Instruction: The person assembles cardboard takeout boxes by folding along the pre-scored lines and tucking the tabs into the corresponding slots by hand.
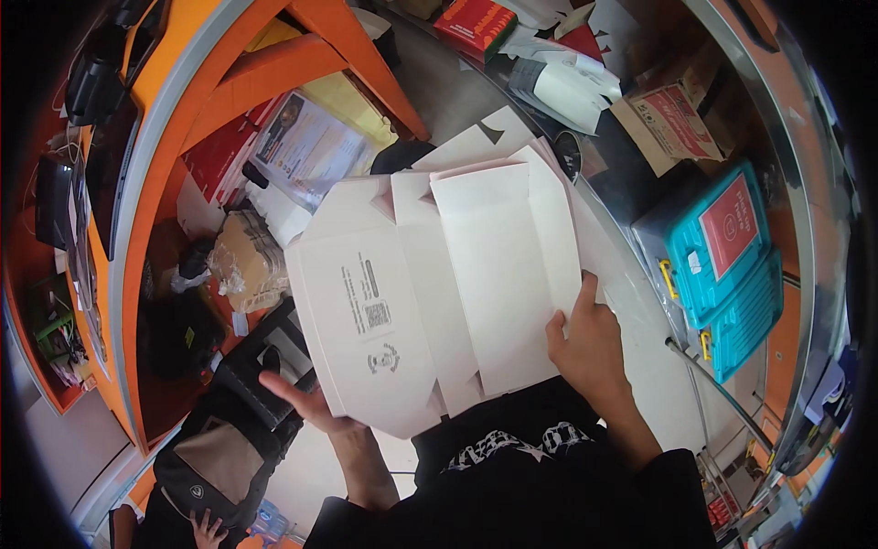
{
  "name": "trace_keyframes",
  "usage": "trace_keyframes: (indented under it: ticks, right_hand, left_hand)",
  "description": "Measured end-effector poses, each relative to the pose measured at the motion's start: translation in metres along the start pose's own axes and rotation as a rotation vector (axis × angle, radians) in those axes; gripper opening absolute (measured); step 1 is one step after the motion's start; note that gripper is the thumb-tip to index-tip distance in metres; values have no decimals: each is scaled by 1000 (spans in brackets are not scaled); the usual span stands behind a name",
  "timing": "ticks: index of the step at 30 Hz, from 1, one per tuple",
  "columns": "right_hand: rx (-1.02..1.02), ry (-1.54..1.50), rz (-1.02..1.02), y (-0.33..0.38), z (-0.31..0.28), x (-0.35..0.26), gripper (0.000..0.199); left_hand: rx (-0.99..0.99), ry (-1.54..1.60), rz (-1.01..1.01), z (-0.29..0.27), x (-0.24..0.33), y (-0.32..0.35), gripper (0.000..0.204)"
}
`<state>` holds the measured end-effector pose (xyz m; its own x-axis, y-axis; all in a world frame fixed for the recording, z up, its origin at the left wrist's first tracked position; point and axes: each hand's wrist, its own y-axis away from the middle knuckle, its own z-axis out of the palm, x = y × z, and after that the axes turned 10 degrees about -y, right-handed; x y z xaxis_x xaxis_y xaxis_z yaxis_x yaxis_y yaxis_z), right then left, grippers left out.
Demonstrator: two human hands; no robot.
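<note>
You are holding a white die-cut carton blank (430, 293) flat in front of your chest, and by the look of it nothing has been folded yet: its panels and flaps lie in one plane, the side with small black printing facing up, so the forming of the box appears wholly still to do.

Your left hand (306, 403) sits under the blank's near-left corner, palm up; the thumb sticks out free to the left of the card and the other fingers are hidden beneath it, so you cannot tell how they lie. Your right hand (585, 343) grips the near-right edge, thumb on top pointing away from you and the fingers curled together against the edge, pinching the card.

Just beyond your right fingertips, more white blanks (494, 142) lie stacked on a metal counter (640, 302) that curves away to the right. Further off, right of your right hand, stand two teal plastic cases (722, 265) with yellow latches, and past them an open brown cardboard box (663, 123).

To the left of your left thumb are orange shelving (265, 73), a stack of brown cardboard pieces (247, 261) and dark bags (219, 439) on the floor. Another person's hand (206, 529) shows at the lower edge, well below your left hand.
</note>
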<state>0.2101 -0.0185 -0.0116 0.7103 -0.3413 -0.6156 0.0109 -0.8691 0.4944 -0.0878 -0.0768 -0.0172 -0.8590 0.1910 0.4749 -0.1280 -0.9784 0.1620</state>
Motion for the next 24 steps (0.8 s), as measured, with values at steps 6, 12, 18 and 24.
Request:
trace_keyframes:
  ticks: [6, 12, 18, 24]
  right_hand:
    - [72, 291, -32, 8, 24, -12, 57]
    - [132, 349, -80, 8, 26, -9, 58]
    - [-19, 248, 76, -1, -9, -5, 54]
    - [8, -25, -202, -19, -43, 20, 60]
  left_hand:
    - [374, -910, -386, 93, -23, 21, 109]
    - [36, -1082, -311, 100, -40, -3, 115]
    - [382, -829, -67, 79, -17, 14, 87]
    - [561, -1165, -153, 29, 23, -20, 61]
